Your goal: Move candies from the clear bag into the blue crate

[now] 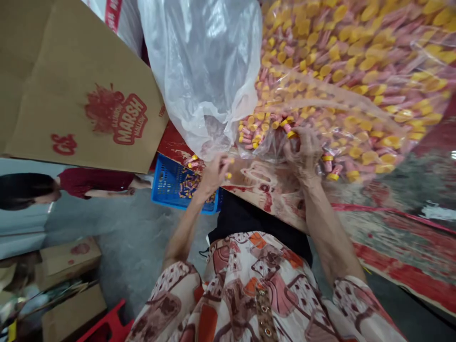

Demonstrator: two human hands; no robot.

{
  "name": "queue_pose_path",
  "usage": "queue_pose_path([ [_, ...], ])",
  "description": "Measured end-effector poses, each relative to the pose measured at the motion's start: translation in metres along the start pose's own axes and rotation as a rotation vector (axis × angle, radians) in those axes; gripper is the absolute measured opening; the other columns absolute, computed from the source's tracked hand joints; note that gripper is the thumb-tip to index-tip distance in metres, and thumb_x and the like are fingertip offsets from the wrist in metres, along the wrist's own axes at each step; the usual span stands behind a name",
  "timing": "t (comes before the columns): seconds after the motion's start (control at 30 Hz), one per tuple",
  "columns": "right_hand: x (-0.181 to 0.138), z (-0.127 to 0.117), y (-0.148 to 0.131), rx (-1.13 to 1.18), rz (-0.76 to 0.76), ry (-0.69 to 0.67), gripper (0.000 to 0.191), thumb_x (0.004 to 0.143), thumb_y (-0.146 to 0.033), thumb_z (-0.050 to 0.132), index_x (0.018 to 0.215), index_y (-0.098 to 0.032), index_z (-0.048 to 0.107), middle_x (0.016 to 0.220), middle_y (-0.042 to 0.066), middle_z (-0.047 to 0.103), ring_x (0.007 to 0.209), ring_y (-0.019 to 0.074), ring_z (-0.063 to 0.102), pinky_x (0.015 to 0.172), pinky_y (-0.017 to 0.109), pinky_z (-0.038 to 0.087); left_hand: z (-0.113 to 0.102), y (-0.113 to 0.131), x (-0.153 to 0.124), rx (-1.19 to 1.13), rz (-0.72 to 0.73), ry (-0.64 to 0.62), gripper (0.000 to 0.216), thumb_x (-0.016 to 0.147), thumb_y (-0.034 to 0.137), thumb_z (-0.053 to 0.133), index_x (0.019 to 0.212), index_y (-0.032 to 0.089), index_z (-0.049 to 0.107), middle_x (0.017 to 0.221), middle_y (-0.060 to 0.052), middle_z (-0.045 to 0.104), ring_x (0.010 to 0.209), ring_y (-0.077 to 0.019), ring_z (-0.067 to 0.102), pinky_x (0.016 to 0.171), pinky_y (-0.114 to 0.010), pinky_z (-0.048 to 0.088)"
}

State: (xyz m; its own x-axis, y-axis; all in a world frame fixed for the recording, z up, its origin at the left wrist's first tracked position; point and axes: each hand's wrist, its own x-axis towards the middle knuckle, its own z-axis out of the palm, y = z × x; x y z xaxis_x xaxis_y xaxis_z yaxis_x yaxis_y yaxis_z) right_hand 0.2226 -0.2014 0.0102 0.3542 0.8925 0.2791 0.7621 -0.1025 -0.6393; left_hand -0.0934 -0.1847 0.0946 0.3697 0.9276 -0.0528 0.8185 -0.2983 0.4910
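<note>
My left hand [213,176] is over the table edge, its fingers pinched on a small pink tube with a yellow cap [228,161]. Another yellow cap shows just below those fingertips. At the mouth of a large clear plastic bag [377,109], my right hand [305,151] curves its fingers beside loose pink tubes with yellow caps [289,129]. Motion blurs that hand, so I cannot tell whether it grips one. The bag is full of such tubes. Some tubes [192,161] lie on the table left of my left hand.
A blue basket [155,183] holding small pieces is below the table edge at left. A whitish plastic bag [203,57] stands ahead, beside a large cardboard box [81,95]. A person in a dark red top [96,182] is at left. The worn red table [392,232] extends right.
</note>
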Motion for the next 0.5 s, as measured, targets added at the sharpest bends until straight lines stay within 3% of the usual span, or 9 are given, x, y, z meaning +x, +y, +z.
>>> queue_pose_path([
  [0.13,-0.004,0.005,-0.015,-0.084,-0.112,-0.148,0.032,0.111,-0.029,0.052,0.133,-0.021,0.073,0.126,0.017,0.079,0.113,0.0325,0.071,0.099,0.043,0.053,-0.056,-0.063,-0.055,0.287,-0.184,0.178,0.019,0.113,0.037,0.066,0.125,0.022,0.071,0.13,-0.018,0.078,0.129,-0.0379,0.074,0.116,-0.056,0.061],
  [0.23,-0.007,0.009,-0.019,-0.131,-0.12,-0.18,0.032,0.112,-0.031,0.05,0.131,-0.02,0.074,0.124,0.018,0.079,0.111,0.0313,0.07,0.094,0.041,0.048,-0.054,-0.076,-0.045,0.254,-0.135,0.293,0.022,0.116,0.033,0.061,0.132,0.022,0.072,0.136,-0.019,0.076,0.134,-0.0355,0.07,0.121,-0.055,0.058],
  [0.3,-0.009,0.01,-0.016,-0.136,-0.118,-0.145,0.032,0.111,-0.033,0.051,0.13,-0.02,0.074,0.125,0.019,0.08,0.11,0.0312,0.07,0.092,0.041,0.046,-0.032,-0.071,-0.004,0.13,-0.068,0.301,0.022,0.119,0.026,0.055,0.134,0.023,0.072,0.135,-0.014,0.077,0.131,-0.029,0.071,0.12,-0.048,0.059],
  [0.4,-0.012,0.011,-0.007,-0.124,-0.139,-0.085,0.032,0.109,-0.036,0.053,0.126,-0.021,0.076,0.12,0.018,0.081,0.105,0.0315,0.072,0.087,0.042,0.046,0.003,-0.067,0.093,0.024,-0.07,0.232,0.026,0.114,0.009,0.053,0.13,0.018,0.072,0.135,-0.013,0.079,0.132,-0.0255,0.07,0.126,-0.046,0.055],
  [0.43,-0.012,0.011,-0.003,-0.113,-0.153,-0.064,0.032,0.108,-0.037,0.053,0.124,-0.022,0.076,0.118,0.018,0.081,0.104,0.0316,0.073,0.085,0.042,0.046,0.011,-0.071,0.128,0.017,-0.095,0.233,0.033,0.111,0.004,0.053,0.137,0.015,0.071,0.145,-0.016,0.077,0.14,-0.0262,0.068,0.13,-0.047,0.052],
  [0.5,-0.013,0.011,0.003,-0.086,-0.182,-0.027,0.033,0.108,-0.039,0.053,0.122,-0.023,0.077,0.116,0.017,0.081,0.102,0.0317,0.074,0.084,0.043,0.047,0.018,-0.087,0.19,0.001,-0.142,0.306,0.057,0.108,-0.001,0.051,0.163,0.012,0.056,0.177,-0.02,0.057,0.166,-0.027,0.052,0.142,-0.051,0.04],
])
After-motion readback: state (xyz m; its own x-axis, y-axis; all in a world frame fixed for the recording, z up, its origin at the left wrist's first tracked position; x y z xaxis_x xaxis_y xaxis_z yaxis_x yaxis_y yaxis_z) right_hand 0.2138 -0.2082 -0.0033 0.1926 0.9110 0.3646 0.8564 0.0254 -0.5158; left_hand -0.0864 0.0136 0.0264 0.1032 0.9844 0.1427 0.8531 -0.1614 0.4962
